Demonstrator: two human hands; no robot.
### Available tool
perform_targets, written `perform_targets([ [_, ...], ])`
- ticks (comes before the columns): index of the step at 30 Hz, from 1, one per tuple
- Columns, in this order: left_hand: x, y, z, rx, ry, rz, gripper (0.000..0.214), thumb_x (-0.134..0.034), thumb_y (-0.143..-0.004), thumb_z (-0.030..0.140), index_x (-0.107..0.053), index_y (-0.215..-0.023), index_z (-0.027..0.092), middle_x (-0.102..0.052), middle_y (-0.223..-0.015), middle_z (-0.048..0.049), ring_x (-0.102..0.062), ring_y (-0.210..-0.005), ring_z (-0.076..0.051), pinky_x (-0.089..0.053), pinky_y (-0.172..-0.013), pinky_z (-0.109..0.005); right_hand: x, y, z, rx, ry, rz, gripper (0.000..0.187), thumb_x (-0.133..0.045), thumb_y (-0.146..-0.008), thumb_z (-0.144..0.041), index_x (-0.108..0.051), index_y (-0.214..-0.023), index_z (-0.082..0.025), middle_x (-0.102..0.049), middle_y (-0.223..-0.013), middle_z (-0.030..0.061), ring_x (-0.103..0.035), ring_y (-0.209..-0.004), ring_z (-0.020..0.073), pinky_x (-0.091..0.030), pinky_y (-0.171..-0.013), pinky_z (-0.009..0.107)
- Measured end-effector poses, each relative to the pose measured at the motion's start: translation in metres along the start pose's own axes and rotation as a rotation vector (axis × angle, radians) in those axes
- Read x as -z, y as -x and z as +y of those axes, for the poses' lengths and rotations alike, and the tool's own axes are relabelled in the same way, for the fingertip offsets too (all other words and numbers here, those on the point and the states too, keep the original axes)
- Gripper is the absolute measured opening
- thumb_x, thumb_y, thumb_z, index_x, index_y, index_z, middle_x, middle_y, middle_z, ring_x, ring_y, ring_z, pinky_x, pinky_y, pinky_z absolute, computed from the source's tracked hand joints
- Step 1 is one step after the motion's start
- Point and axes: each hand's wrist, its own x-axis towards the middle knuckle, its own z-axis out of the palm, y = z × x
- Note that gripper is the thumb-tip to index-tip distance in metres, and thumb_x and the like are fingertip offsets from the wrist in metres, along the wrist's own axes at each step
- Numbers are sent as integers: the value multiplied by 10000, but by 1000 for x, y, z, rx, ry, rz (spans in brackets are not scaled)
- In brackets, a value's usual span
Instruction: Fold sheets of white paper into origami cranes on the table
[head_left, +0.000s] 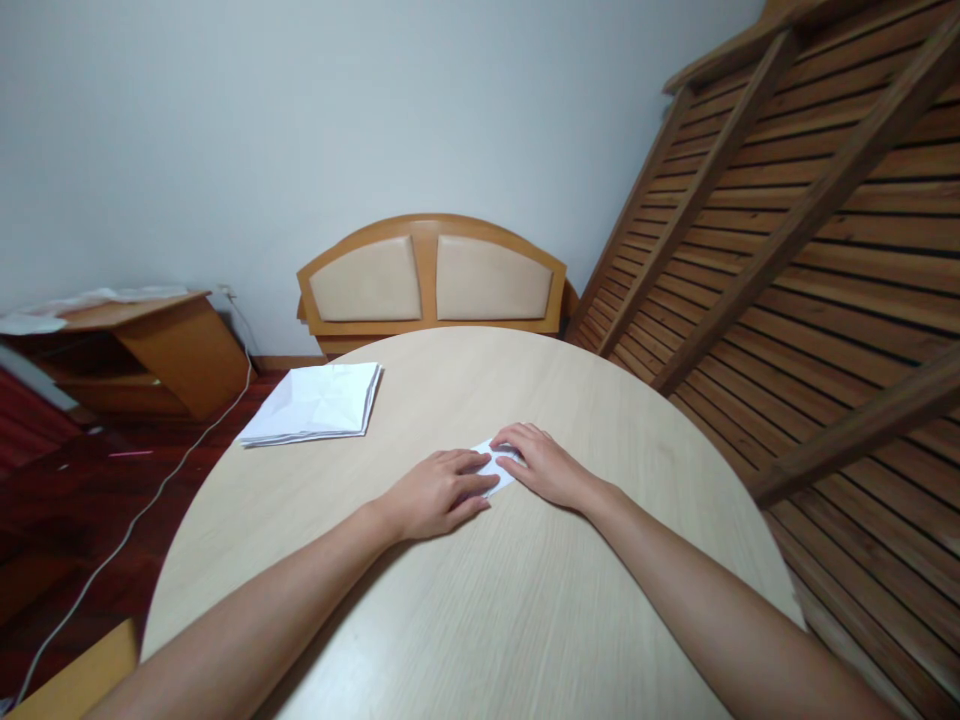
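Observation:
A small white piece of paper (493, 468) lies on the round table (480, 620), partly hidden under my fingers. It looks folded, though its full outline is covered. My left hand (441, 492) rests palm down at the paper's left side, its fingers stretched out over it. From the right, my right hand (546, 466) touches the same paper, fingers slightly bent along its far edge and the thumb apart on its near part. Neither hand grips the paper between its fingers.
A stack of creased white paper (315, 402) sits at the table's far left. Beyond the table stands a wooden headboard (425, 270). A slatted wooden panel (795, 240) leans on the right. Left are a low cabinet (176, 350) and a white cable (161, 490) on the floor.

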Motion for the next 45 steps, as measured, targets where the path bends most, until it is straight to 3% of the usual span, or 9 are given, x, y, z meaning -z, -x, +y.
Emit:
perform_targets([
  [9, 3, 1, 0, 19, -40, -51, 385, -517, -984, 371, -609, -1328, 224, -561, -1432, -143, -544, -1307, -296, -439, -1092, -470, -4, -2, 16, -261, 122, 136, 264, -601, -942, -256, -617, -1202, -218, -590, -1343, 110, -514, -1243, 297, -416, -1012, 489],
  [15, -2, 1, -4, 32, -59, -31, 364, -513, -942, 211, -608, -1292, 192, -566, -1438, -140, -537, -1328, -278, -435, -1105, -456, 3, -5, 8, -73, 56, 169, 193, -514, -983, -209, -673, -1092, -231, -690, -1176, 75, -590, -1144, 236, -433, -991, 435],
  [21, -3, 2, -12, 88, -66, -12, 374, -535, -831, 66, -616, -1179, 175, -618, -1391, -83, -566, -1263, -262, -460, -1069, -444, 10, 1, 2, 109, 7, -59, 238, -635, -927, -279, -710, -1152, -260, -689, -1252, 61, -532, -1294, 273, -373, -1096, 482],
  [29, 0, 1, -8, 132, -135, -6, 344, -519, -897, 129, -602, -1227, 181, -657, -1333, -84, -610, -1169, -264, -475, -1006, -452, 21, 3, 3, 123, -83, -144, 319, -650, -900, -251, -714, -1212, -258, -706, -1250, 68, -628, -1167, 237, -471, -1024, 401],
  [33, 0, 0, -7, 129, -138, 15, 273, -486, -965, 227, -625, -1195, 181, -667, -1316, -96, -633, -1144, -263, -470, -1003, -460, 22, 3, 1, 95, -77, -121, 288, -639, -902, -222, -728, -1173, -259, -735, -1192, 46, -649, -1117, 227, -488, -993, 387],
  [45, -2, -1, -13, 112, -72, 59, 219, -532, -970, 244, -684, -1127, 234, -716, -1237, -54, -670, -1089, -237, -496, -963, -398, 18, 3, -8, 127, 4, -104, 283, -595, -898, -156, -741, -1114, -264, -720, -1213, 50, -620, -1114, 231, -494, -981, 399],
])
